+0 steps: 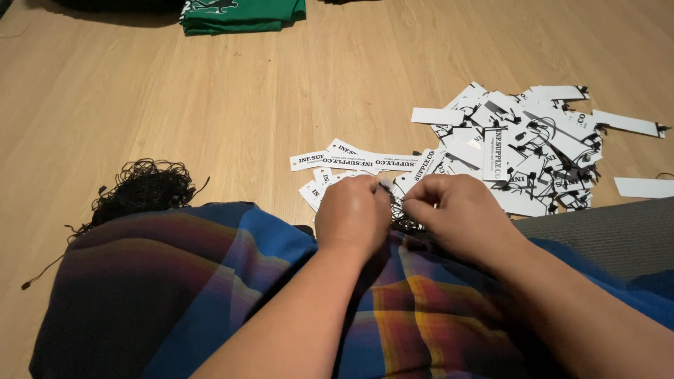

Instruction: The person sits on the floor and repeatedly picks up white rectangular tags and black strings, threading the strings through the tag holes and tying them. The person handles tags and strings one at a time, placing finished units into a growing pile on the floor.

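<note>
My left hand (353, 214) and my right hand (456, 214) meet over my lap, knuckles up. Both pinch at a white paper tag (385, 184) and a thin black string (404, 219) between the fingertips; the fingers hide just how each is gripped. Beyond the hands, a few loose white tags (365, 162) with black print lie on the wooden floor. To the right is a larger heap of white tags with black strings (523, 151) attached.
A tangled bundle of black strings (144, 189) lies on the floor at left. A blue, dark and orange plaid cloth (210, 295) covers my lap. Folded green garments (242, 15) sit at the far edge. One single white tag (642, 187) lies at right.
</note>
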